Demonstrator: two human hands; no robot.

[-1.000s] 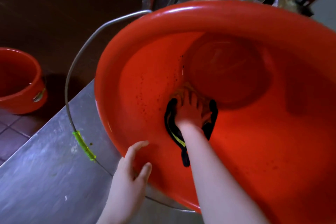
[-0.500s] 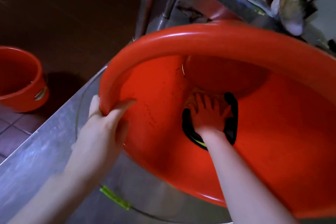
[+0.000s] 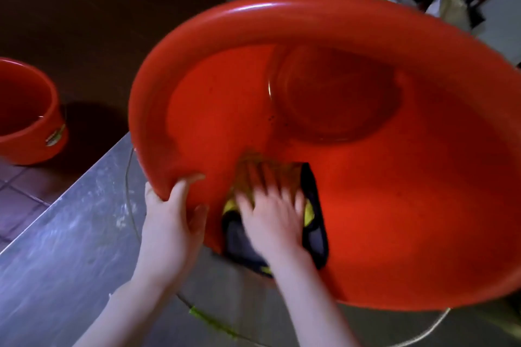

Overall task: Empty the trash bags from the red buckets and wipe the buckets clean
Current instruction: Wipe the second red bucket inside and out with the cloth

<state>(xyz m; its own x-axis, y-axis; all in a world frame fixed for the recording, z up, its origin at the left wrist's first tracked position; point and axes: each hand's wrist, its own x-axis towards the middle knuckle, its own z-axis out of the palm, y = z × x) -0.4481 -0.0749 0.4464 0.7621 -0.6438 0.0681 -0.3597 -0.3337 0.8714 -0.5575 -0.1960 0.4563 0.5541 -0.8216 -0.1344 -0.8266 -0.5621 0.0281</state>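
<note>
Nearest: steel counter (image 3: 56, 262), with the wire handle (image 3: 214, 321) of the bucket lying slack on it below the wrists.

Left hand (image 3: 169, 220): clamped over the near-left lip of the red bucket (image 3: 253, 17), thumb inside, fingers outside.

Right hand (image 3: 270, 214): fingers spread and flat, pressing a dark cloth (image 3: 317, 234) with yellow patches against the lower inside wall, just within the rim. Motion-blurred, so finer finger detail is not readable.

Bucket position: tipped on its side on the counter, mouth toward the person. Long axis runs away and slightly up from the hands. The round base sits at the far end of that axis, well beyond the cloth.

Judgement: wiping step is under way. The right hand is the nearer one to the unwiped depth, and any next stroke must travel forward along the axis toward the base. Dark specks show on the left inner wall near the base. The left hand's rim grip appears to be what keeps the tilt.

Farther: a second red bucket (image 3: 31, 146) stands upright on the tiled floor (image 3: 17, 200) to the left, well apart. No trash bag is visible in either bucket.
</note>
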